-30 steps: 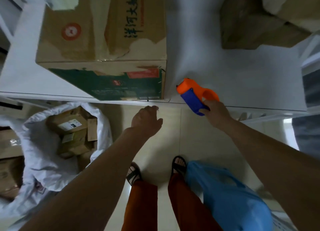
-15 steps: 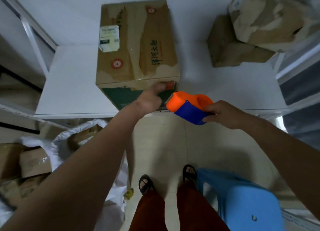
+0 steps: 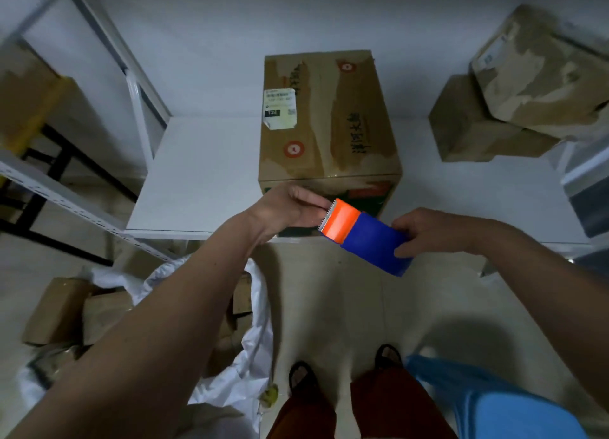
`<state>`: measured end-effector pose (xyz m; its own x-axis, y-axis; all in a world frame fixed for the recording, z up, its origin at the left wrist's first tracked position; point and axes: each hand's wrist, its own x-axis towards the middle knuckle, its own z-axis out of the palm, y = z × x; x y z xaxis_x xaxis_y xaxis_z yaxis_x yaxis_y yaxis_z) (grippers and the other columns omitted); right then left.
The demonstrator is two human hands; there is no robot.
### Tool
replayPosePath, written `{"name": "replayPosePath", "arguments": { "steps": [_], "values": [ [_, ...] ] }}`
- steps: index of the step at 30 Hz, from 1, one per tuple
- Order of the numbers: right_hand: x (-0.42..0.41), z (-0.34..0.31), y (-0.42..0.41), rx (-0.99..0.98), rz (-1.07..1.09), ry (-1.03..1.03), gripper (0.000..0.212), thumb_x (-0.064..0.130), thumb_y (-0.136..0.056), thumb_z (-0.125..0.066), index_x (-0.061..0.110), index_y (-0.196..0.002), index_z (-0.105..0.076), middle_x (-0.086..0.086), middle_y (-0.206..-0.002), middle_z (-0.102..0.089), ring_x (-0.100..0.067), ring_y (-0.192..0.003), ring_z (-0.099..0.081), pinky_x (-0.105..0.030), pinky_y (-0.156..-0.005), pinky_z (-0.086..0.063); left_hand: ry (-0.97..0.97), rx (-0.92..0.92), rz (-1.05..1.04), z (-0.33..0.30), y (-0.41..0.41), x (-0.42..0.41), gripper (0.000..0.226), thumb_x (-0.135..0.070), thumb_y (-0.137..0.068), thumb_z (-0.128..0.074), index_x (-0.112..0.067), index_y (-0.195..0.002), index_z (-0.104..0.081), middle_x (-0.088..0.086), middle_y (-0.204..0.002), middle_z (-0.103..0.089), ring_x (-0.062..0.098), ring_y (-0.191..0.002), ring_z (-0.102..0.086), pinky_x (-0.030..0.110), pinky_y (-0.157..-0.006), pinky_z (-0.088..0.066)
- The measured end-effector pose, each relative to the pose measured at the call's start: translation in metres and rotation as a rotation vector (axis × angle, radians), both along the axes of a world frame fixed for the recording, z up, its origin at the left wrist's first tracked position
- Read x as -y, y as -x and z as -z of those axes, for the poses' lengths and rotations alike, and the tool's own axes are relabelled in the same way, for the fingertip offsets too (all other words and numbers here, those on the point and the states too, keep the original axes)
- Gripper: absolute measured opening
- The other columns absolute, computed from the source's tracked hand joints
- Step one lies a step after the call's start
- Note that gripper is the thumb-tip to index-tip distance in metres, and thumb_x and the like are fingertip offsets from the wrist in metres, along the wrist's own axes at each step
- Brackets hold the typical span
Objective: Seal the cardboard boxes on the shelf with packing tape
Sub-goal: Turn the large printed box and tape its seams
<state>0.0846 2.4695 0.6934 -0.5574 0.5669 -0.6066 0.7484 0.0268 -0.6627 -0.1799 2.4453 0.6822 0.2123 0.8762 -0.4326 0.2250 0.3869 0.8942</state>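
Two bare hands are meeting in front of the white shelf [image 3: 204, 175], just above its front edge. The right hand [image 3: 431, 231] is gripping the blue body of an orange-and-blue tape dispenser [image 3: 365, 237], with curled fingers wrapping its rear end, and the toothed orange cutter end is pointing toward the left. The left hand [image 3: 283, 208] is reaching to that cutter end with its fingertips pinching at the serrated edge, where the tape would come out; the tape itself is too thin to make out.

Right behind the hands, a tall cardboard box [image 3: 329, 122] is standing on the shelf at its front edge, carrying a white shipping label [image 3: 280, 109], red round marks and torn patches on its top. Two more cardboard boxes [image 3: 514, 109] are sitting stacked at the right rear of the shelf, well apart from the first.

Below, a white sack [image 3: 250, 333] holding parcels is lying on the floor at left, and a blue stool [image 3: 494, 405] is standing beside the person's legs.
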Motion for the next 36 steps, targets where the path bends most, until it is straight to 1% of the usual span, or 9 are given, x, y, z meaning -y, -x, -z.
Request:
{"name": "replayPosePath", "arguments": {
  "steps": [4, 8, 11, 14, 17, 19, 23, 29, 36],
  "values": [
    [0.001, -0.003, 0.027, -0.121, 0.016, 0.246, 0.023, 0.020, -0.080, -0.069, 0.018, -0.102, -0.065, 0.005, -0.094, -0.073, -0.012, -0.086, -0.069, -0.018, -0.067, -0.051, 0.163, 0.246, -0.096, 0.005, 0.021, 0.003, 0.021, 0.002, -0.084, -0.064, -0.005, -0.102, -0.070, 0.008, -0.090, -0.074, 0.017, -0.084, -0.071, 0.024, -0.074, -0.058],
    [-0.008, 0.005, 0.046, -0.197, -0.001, 0.455, 0.057, 0.031, -0.066, -0.071, 0.000, -0.114, -0.060, -0.015, -0.098, -0.071, -0.028, -0.088, -0.069, -0.035, -0.075, -0.055, 0.253, 0.340, -0.114, 0.007, 0.042, 0.002, 0.036, -0.008, -0.073, -0.068, -0.003, -0.109, -0.067, 0.012, -0.095, -0.074, 0.021, -0.086, -0.072, 0.031, -0.081, -0.058],
    [-0.020, 0.000, 0.060, -0.244, 0.017, 0.487, 0.044, 0.038, -0.055, -0.075, 0.010, -0.087, -0.067, -0.005, -0.073, -0.071, -0.017, -0.065, -0.067, -0.031, -0.062, -0.051, 0.314, 0.463, -0.152, 0.009, 0.048, 0.002, 0.027, -0.012, -0.073, -0.066, -0.004, -0.097, -0.073, 0.012, -0.092, -0.074, 0.021, -0.086, -0.072, 0.031, -0.077, -0.059],
    [-0.038, -0.010, 0.067, -0.241, -0.015, 0.444, 0.042, 0.038, -0.056, -0.075, 0.013, -0.088, -0.066, 0.000, -0.074, -0.072, -0.014, -0.067, -0.067, -0.030, -0.063, -0.050, 0.347, 0.549, -0.244, 0.012, 0.051, 0.000, 0.020, -0.012, -0.075, -0.062, -0.005, -0.087, -0.076, 0.012, -0.088, -0.074, 0.020, -0.083, -0.072, 0.030, -0.076, -0.059],
    [-0.054, -0.012, 0.075, -0.147, -0.071, 0.354, 0.053, 0.045, -0.060, -0.076, 0.010, -0.099, -0.069, -0.012, -0.092, -0.072, -0.024, -0.081, -0.068, -0.035, -0.071, -0.053, 0.334, 0.445, -0.325, 0.015, 0.049, -0.007, 0.014, -0.006, -0.084, -0.060, -0.003, -0.096, -0.068, 0.008, -0.081, -0.074, 0.016, -0.075, -0.072, 0.027, -0.073, -0.059],
    [-0.060, -0.014, 0.080, -0.110, -0.088, 0.301, 0.056, 0.047, -0.063, -0.077, 0.009, -0.104, -0.068, -0.018, -0.100, -0.070, -0.034, -0.088, -0.067, -0.038, -0.073, -0.055, 0.322, 0.372, -0.434, 0.018, 0.047, -0.012, 0.007, -0.003, -0.089, -0.059, -0.005, -0.091, -0.066, 0.005, -0.071, -0.073, 0.014, -0.065, -0.071, 0.025, -0.067, -0.059],
    [-0.072, -0.021, 0.090, -0.059, -0.116, 0.247, 0.051, 0.043, -0.066, -0.081, 0.005, -0.097, -0.067, -0.016, -0.089, -0.072, -0.032, -0.080, -0.070, -0.030, -0.064, -0.054, 0.288, 0.284, -0.602, 0.026, 0.047, -0.017, 0.006, -0.003, -0.089, -0.062, -0.006, -0.084, -0.065, 0.001, -0.058, -0.068, 0.009, -0.052, -0.065, 0.021, -0.054, -0.055],
    [-0.078, -0.030, 0.104, -0.048, -0.132, 0.250, 0.034, 0.033, -0.079, -0.072, 0.004, -0.095, -0.064, -0.010, -0.074, -0.071, -0.025, -0.066, -0.070, -0.031, -0.061, -0.056, 0.222, 0.180, -0.811, 0.035, 0.043, -0.020, 0.009, -0.004, -0.087, -0.067, -0.009, -0.080, -0.070, 0.003, -0.059, -0.066, 0.015, -0.062, -0.057, 0.020, -0.056, -0.055],
    [-0.085, -0.035, 0.114, -0.048, -0.163, 0.236, 0.031, 0.032, -0.081, -0.071, 0.004, -0.092, -0.064, -0.012, -0.074, -0.070, -0.026, -0.064, -0.069, -0.032, -0.061, -0.056, 0.200, 0.128, -0.914, 0.032, 0.044, -0.026, 0.015, -0.001, -0.086, -0.066, -0.010, -0.075, -0.067, -0.001, -0.054, -0.065, 0.007, -0.048, -0.060, 0.017, -0.052, -0.052]
  ]
}}
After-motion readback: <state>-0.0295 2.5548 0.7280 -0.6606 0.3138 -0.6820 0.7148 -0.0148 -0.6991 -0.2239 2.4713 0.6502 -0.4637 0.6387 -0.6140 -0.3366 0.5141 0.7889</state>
